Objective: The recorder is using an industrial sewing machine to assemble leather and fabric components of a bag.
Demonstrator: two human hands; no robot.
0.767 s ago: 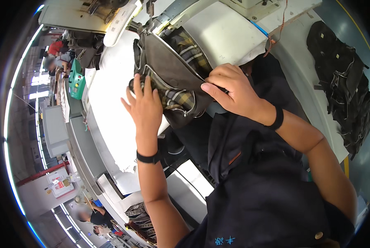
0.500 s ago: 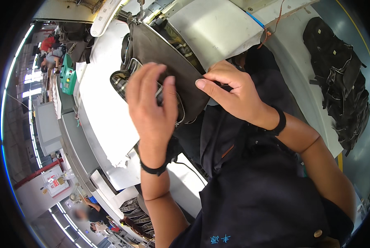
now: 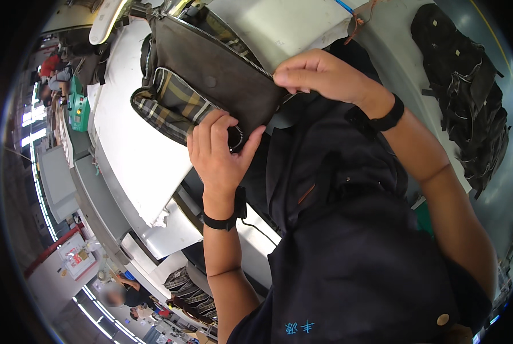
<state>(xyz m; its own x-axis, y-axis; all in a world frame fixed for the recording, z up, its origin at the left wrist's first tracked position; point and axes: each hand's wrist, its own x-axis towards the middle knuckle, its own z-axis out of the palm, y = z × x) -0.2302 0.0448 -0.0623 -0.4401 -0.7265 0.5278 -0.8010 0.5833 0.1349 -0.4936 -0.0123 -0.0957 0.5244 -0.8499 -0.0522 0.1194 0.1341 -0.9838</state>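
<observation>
At far left, a green machine [image 3: 79, 112], then the white worktop [image 3: 136, 135], with a dark brown bag [image 3: 210, 60] at its right side, zips open, plaid lining [image 3: 173, 109] bulging leftward. Left hand [image 3: 217, 153] at the bag's lower pocket, fingers curled, thumb spread; cannot fairly tell whether its grip has cloth. Right hand [image 3: 328, 75], grip clamped on the bag's right corner by the zip end; dark zipped fabric [image 3: 468, 97] heaped far right.

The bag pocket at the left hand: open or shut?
Open: the pocket gapes along its zipper, showing plaid lining.
</observation>
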